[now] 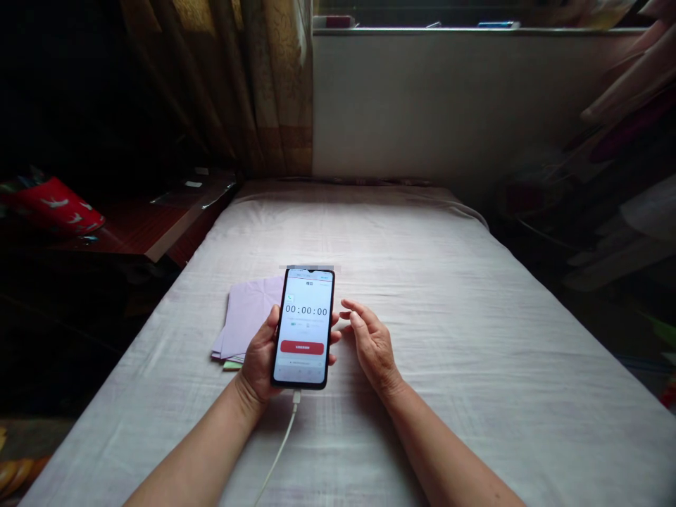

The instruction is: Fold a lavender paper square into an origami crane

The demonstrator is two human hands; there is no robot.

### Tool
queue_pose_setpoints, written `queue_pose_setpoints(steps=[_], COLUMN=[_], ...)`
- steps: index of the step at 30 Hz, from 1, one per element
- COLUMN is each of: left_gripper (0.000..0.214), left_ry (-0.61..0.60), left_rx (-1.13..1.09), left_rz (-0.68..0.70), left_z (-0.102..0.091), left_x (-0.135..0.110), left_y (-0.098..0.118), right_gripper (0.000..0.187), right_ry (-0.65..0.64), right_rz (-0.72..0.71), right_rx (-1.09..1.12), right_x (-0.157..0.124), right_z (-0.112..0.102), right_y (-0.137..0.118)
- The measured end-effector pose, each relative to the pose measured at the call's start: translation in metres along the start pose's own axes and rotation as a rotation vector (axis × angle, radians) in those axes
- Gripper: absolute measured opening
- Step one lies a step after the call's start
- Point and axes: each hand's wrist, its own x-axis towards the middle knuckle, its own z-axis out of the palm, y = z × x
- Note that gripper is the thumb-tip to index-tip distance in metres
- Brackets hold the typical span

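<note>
A black-edged smartphone (303, 327) is held upright in my left hand (260, 357), the thumb along its left edge and the fingertips showing past its right edge. Its lit screen reads 00:00:00 above a red button. A white charging cable (282, 443) runs from the phone's lower end toward me. My right hand (374, 343) is just right of the phone, apart from it, holding nothing, its fingers loosely bent and separated. Behind the phone and my left hand lies a stack of lilac paper sheets (248, 310), with a green edge (232, 366) showing beneath; part of the stack is hidden.
A pale sheet (475, 394) covers the broad surface under my hands. To the left stands a dark wooden table (142, 229) with a red container (60, 204). Brown curtains (264, 84) hang by the far wall (448, 98). Hanging clothes (634, 91) are at the right.
</note>
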Motion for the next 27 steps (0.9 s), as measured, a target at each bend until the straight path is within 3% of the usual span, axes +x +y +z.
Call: queue_pose_setpoints(steps=[11, 19, 22, 27], left_gripper=[0.062, 0.059, 0.06, 0.065], left_ry=[0.091, 0.093, 0.172, 0.468], left_rx=[0.057, 0.185, 0.253, 0.339], left_rz=[0.094, 0.23, 0.274, 0.37], left_z=[0.006, -0.004, -0.005, 0.003], left_x=[-0.032, -0.071, -0.092, -0.125], left_y=[0.014, 0.061, 0.08, 0.105], right_gripper=[0.035, 0.036, 0.038, 0.04], right_ry=[-0.002, 0.022, 0.024, 0.01], right_rz=[-0.033, -0.034, -0.038, -0.039], right_rx=[-0.026, -0.02, -0.031, -0.054], right_x=[0.0, -0.001, -0.001, -0.001], right_z=[0.0, 0.001, 0.001, 0.001], right_y=[0.002, 0.006, 0.007, 0.006])
